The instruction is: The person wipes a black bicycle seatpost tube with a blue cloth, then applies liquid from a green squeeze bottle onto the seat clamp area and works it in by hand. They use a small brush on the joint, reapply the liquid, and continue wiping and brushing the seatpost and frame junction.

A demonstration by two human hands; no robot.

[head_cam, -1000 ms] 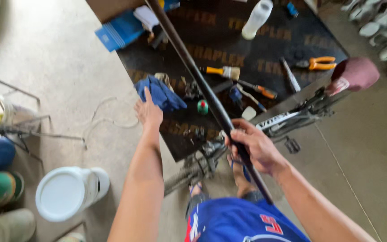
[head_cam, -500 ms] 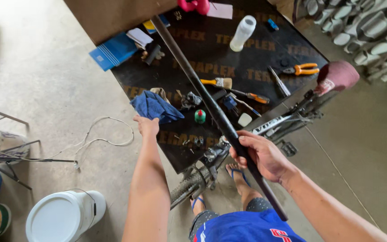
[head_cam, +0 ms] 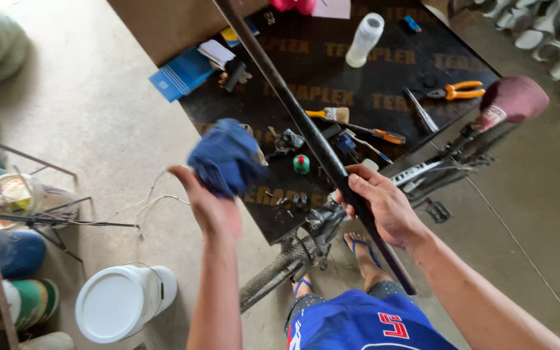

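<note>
The left hand (head_cam: 209,204) is raised palm up over the concrete floor (head_cam: 98,129), just off the near left corner of the desk (head_cam: 384,71). A blue rag (head_cam: 226,157) sits bunched on its fingertips, above the palm and a little toward the desk; the fingers curl loosely under the cloth rather than clamping it, and the rag looks blurred.

The right hand (head_cam: 380,204) is closed around a black tube (head_cam: 306,129), gripping it toward its near end. The tube runs on a slant from the far edge of the desk down toward the person's lap, crossing over the desk's near corner. The rag lies to the left of the tube, apart from it, and well left of the right hand.

On the desk beside the tube lie a paintbrush (head_cam: 332,115), a screwdriver (head_cam: 380,134), a small green cap (head_cam: 301,164) and, farther right, orange pliers (head_cam: 455,90). A white bottle (head_cam: 364,40) stands near the far side. A blue booklet (head_cam: 181,73) hangs off the desk's left edge.

Below the desk's near corner a bike wheel (head_cam: 273,275) and its gears show, with a reddish saddle (head_cam: 513,98) off to the right. A white bucket (head_cam: 121,301) stands on the floor at lower left.
</note>
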